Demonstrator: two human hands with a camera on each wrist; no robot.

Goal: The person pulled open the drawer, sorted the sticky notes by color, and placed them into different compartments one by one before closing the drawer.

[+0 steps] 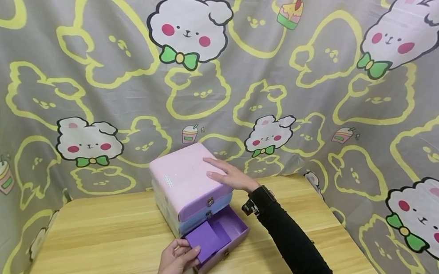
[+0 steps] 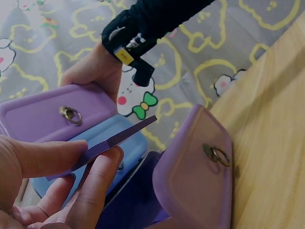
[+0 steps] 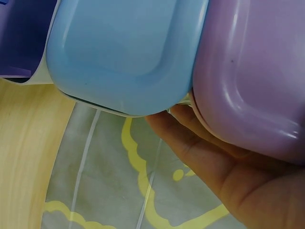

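A small chest of drawers (image 1: 191,171) stands on the table with a pink top drawer, a blue middle drawer (image 2: 128,136) and a pulled-out bottom drawer (image 1: 236,222) with a purple inside. My left hand (image 1: 175,262) pinches a flat purple square piece (image 1: 204,241) between thumb and fingers, over the open drawer. Seen edge-on in the left wrist view, that piece is thin and tilted. My right hand (image 1: 233,176) lies on the right side of the chest's pink top, fingers extended. In the right wrist view, fingertips touch the chest's side by the blue drawer.
The chest stands on a wooden table (image 1: 106,247). A grey curtain (image 1: 127,102) with rabbit prints hangs close behind the table and along its sides. Small metal ring pulls (image 2: 71,114) stick out from the drawer fronts.
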